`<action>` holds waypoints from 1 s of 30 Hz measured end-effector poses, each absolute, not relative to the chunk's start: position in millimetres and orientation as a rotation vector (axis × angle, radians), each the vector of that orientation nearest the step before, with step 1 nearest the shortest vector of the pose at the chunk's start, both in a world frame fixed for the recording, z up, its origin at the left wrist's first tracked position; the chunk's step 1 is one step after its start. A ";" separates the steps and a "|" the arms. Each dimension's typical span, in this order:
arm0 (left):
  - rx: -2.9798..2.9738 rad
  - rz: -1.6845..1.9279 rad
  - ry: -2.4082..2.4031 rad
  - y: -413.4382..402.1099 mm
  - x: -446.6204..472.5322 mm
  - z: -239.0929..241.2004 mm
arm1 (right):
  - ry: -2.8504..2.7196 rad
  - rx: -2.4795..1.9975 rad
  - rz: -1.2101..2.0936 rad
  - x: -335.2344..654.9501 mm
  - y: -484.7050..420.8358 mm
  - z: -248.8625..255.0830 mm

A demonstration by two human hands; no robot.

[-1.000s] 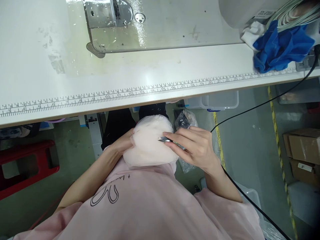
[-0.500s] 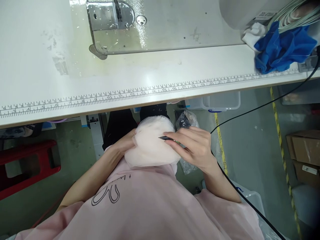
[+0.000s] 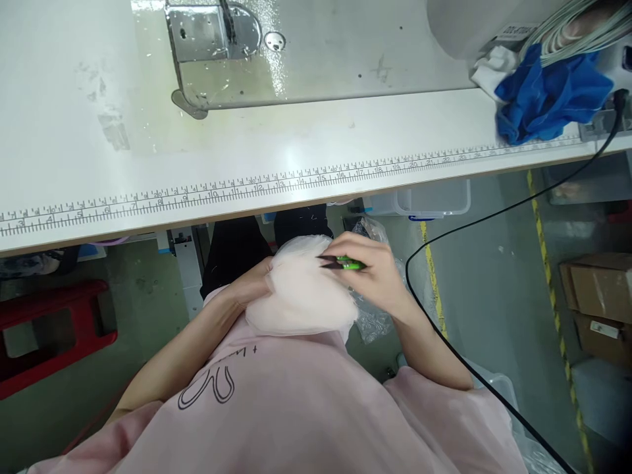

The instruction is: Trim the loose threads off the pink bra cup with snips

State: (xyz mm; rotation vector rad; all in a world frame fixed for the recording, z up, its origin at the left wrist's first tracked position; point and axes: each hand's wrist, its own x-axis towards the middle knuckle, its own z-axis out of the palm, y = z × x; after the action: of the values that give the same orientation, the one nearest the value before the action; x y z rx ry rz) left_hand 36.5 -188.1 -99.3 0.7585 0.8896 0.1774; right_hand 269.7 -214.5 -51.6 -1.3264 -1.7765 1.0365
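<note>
A soft, rounded bundle of sheer whitish-pink fabric [image 3: 301, 296] rests against the front of my body, below the table edge. My left hand [image 3: 254, 283] grips its left side, with the fingertips hidden in and behind the material. In my right hand [image 3: 368, 263] are small thread snips [image 3: 349, 264] with green handles and two dark pointed blades. The blades point left over the upper right part of the bundle, slightly apart. Whether they touch the fabric, I cannot tell.
A white sewing table [image 3: 320, 141] with a printed ruler edge spans the top. On it are a metal needle plate [image 3: 200, 33] and a blue cloth [image 3: 553, 99]. A black cable [image 3: 457, 355] runs past my right arm. A red stool [image 3: 54, 329] stands left, cardboard boxes [image 3: 597, 289] right.
My right hand has moved up and slightly left and turned, so the green snips and both blades now show. My left hand keeps its hold on the bundle. The view has shifted slightly.
</note>
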 end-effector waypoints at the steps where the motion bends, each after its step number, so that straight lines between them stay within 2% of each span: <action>1: 0.728 0.157 0.871 -188.4 35.4 -100.5 | -1.699 -1.348 1.110 270.2 -211.4 -53.0; 7: 0.690 0.112 0.789 -190.5 30.0 -107.4 | -1.451 -1.455 1.493 271.3 -199.2 -61.9; 9: 0.688 0.128 0.756 -191.7 29.0 -110.4 | -1.457 -1.488 1.434 271.8 -199.5 -65.0; 14: 0.669 0.189 0.820 -193.8 28.4 -111.8 | -1.481 -1.542 1.027 279.4 -207.6 -62.1; 21: 0.604 0.214 0.850 -194.9 30.9 -113.3 | -1.611 -1.361 1.201 274.9 -216.2 -49.9; 30: 0.597 0.217 0.866 -194.2 35.4 -106.3 | -1.570 -1.416 1.164 256.5 -199.3 -57.8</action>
State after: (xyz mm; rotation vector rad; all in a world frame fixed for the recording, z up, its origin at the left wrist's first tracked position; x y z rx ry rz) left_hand 35.4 -194.2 -106.3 0.5974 0.8661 0.2174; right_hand 256.5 -199.3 -57.8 -1.4157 -1.5704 1.1641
